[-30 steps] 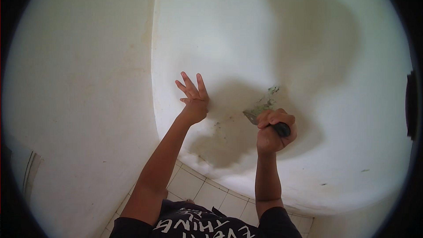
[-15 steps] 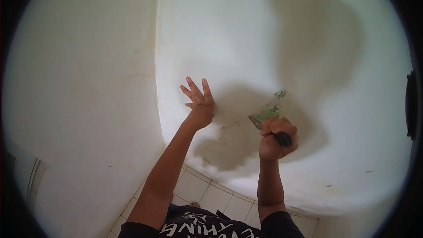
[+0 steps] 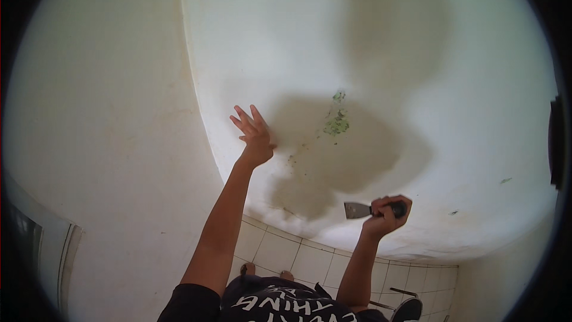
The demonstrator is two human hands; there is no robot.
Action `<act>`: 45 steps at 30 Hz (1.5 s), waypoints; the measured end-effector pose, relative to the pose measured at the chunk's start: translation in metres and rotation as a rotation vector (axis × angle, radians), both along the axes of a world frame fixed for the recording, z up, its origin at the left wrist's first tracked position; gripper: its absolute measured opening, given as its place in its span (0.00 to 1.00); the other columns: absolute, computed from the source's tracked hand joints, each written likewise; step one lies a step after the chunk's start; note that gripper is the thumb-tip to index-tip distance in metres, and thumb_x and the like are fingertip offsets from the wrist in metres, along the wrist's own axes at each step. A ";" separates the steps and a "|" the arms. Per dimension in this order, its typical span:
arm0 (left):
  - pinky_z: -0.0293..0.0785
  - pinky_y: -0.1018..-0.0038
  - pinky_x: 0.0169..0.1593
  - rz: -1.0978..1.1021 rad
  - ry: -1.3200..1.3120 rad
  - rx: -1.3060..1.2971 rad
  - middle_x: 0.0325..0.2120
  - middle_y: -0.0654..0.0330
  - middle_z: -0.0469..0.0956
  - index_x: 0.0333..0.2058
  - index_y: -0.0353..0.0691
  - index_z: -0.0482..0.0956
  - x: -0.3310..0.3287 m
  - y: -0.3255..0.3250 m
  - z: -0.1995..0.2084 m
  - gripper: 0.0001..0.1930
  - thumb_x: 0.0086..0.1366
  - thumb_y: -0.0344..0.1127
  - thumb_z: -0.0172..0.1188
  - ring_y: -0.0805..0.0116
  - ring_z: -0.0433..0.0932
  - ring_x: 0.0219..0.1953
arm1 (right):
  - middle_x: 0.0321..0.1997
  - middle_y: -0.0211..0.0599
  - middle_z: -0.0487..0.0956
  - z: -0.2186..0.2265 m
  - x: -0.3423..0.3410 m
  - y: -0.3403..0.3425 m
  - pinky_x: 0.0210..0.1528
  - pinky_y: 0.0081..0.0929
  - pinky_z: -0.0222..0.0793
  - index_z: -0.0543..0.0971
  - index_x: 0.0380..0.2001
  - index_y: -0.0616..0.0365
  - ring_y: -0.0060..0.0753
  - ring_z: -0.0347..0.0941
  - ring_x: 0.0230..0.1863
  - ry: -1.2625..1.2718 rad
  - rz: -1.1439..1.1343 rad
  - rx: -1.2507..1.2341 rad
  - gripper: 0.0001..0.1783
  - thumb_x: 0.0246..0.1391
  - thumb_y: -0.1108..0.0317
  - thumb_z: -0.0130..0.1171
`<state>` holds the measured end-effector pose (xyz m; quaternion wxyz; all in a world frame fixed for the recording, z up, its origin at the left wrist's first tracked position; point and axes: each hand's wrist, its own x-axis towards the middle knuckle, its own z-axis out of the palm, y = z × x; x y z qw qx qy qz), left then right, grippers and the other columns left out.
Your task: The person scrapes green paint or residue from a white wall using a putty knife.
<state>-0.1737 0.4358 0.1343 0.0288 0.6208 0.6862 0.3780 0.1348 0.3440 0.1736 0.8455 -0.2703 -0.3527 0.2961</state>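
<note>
My right hand (image 3: 388, 213) is closed round the dark handle of a putty knife (image 3: 357, 210). Its flat metal blade points left and stands below the scraped spot, seemingly off the wall. Fingers spread, my left hand (image 3: 256, 137) lies against the white wall (image 3: 298, 42) and holds nothing. To the right of that hand is a patch of bared green paint (image 3: 336, 122) with ragged edges, where the white coat is gone. Smaller green flecks run down and left from it.
A side wall (image 3: 113, 113) meets this wall in a corner on the left. White floor tiles (image 3: 310, 262) lie below, with my feet on them. A door frame (image 3: 68, 250) is at the lower left, a dark round-ended object (image 3: 408, 309) at the lower right. Small chips (image 3: 454, 212) mark the wall.
My right hand has drawn the putty knife down from the green patch, leaving it uncovered, and the blade has turned to point left. My left hand stays spread on the wall.
</note>
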 end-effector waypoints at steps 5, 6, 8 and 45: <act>0.40 0.25 0.58 -0.107 -0.316 0.097 0.63 0.45 0.06 0.66 0.40 0.19 0.058 -0.018 -0.010 0.79 0.34 0.52 0.81 0.32 0.11 0.66 | 0.14 0.31 0.61 -0.044 0.051 -0.033 0.14 0.19 0.49 0.65 0.25 0.57 0.22 0.52 0.11 0.067 -0.161 -0.186 0.16 0.26 0.83 0.41; 0.40 0.25 0.58 -0.096 -0.306 0.099 0.63 0.45 0.06 0.66 0.40 0.19 0.060 -0.011 -0.016 0.79 0.34 0.52 0.81 0.32 0.11 0.66 | 0.14 0.30 0.62 -0.045 0.054 -0.036 0.14 0.18 0.49 0.65 0.25 0.57 0.22 0.52 0.11 0.062 -0.167 -0.181 0.15 0.27 0.83 0.42; 0.33 0.35 0.64 0.012 -0.351 0.451 0.65 0.47 0.09 0.68 0.42 0.23 0.065 0.006 -0.028 0.75 0.38 0.49 0.80 0.35 0.17 0.67 | 0.14 0.29 0.62 -0.048 0.064 -0.043 0.14 0.18 0.48 0.66 0.25 0.57 0.21 0.52 0.11 0.047 -0.201 -0.189 0.15 0.27 0.82 0.42; 0.41 0.46 0.67 0.082 -0.967 -0.184 0.62 0.35 0.08 0.61 0.35 0.10 -0.056 0.028 -0.044 0.71 0.51 0.54 0.71 0.29 0.19 0.67 | 0.09 0.28 0.58 0.084 -0.173 0.081 0.18 0.23 0.51 0.64 0.13 0.62 0.20 0.55 0.12 -1.133 0.748 0.164 0.23 0.59 0.66 0.57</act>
